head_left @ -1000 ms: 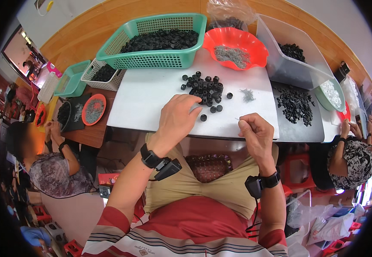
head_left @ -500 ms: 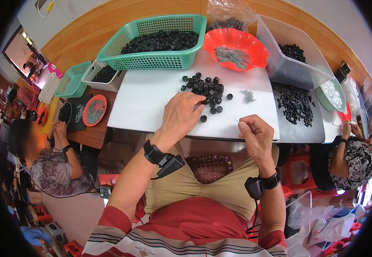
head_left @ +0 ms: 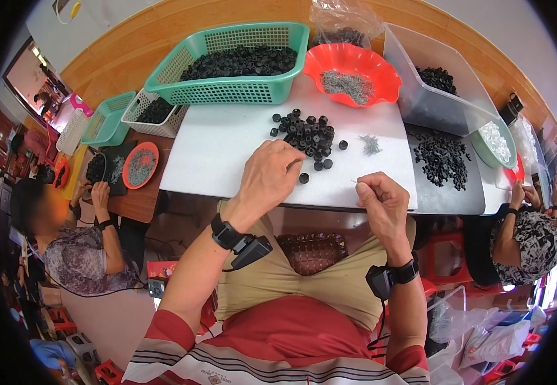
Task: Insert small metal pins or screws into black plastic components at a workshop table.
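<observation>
My left hand [head_left: 269, 173] is at the near left edge of a pile of small black round parts [head_left: 310, 133], its fingers curled and bent together. What lies under its fingertips is hidden. One loose black part [head_left: 304, 178] sits just to the right of that hand. My right hand [head_left: 383, 197], over the table's front edge, pinches a thin metal pin [head_left: 355, 181] between thumb and forefinger, the pin pointing left. Beyond it a small heap of metal pins [head_left: 371, 144] lies on the white mat [head_left: 220, 151].
At the back stand a green basket [head_left: 227, 92] of black parts, a red scalloped bowl [head_left: 384, 80] of pins and a clear bin [head_left: 445, 114]. Small black pieces [head_left: 442, 159] cover a dark board at right. Co-workers sit on both sides, the left one beside an orange-red dish [head_left: 154, 154].
My left hand has drawn back very slightly toward the left, its fingers still closed. The right hand stays put with its pin. The left co-worker's hands have moved apart.
</observation>
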Tool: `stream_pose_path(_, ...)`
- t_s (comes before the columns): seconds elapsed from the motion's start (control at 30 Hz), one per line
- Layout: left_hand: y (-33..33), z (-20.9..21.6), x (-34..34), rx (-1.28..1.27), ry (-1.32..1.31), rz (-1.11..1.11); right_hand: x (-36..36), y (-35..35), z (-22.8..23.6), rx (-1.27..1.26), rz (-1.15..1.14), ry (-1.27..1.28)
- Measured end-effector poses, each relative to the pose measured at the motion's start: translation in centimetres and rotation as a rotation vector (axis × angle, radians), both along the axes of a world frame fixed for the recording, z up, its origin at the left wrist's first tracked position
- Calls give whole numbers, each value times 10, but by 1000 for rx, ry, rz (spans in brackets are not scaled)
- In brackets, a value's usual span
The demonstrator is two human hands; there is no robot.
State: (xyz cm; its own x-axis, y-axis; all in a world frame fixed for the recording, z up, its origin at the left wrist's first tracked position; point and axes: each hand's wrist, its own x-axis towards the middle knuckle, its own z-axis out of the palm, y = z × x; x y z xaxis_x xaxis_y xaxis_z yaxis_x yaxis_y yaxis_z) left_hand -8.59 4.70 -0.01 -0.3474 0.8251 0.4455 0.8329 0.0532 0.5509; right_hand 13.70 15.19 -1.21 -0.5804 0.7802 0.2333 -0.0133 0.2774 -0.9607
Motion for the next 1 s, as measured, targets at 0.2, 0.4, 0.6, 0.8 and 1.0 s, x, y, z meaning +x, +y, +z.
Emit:
stream_pose_path(0.2,-1,2,-1,8,-117,12,0,0,1,-21,0,-4)
stream_pose_path(0.4,6,5,1,-56,-30,72,-1,0,1,-40,3,7)
stream_pose_path(0.6,14,2,-1,-39,-17,106,0,1,-2,-25,6,-3)
stream_pose_path(0.8,6,12,2,-3,-150,71,1,1,-1,-29,24,19)
stream_pose_path(1.0,-9,12,6,166,-279,-4,0,-3,3,-15,36,38)
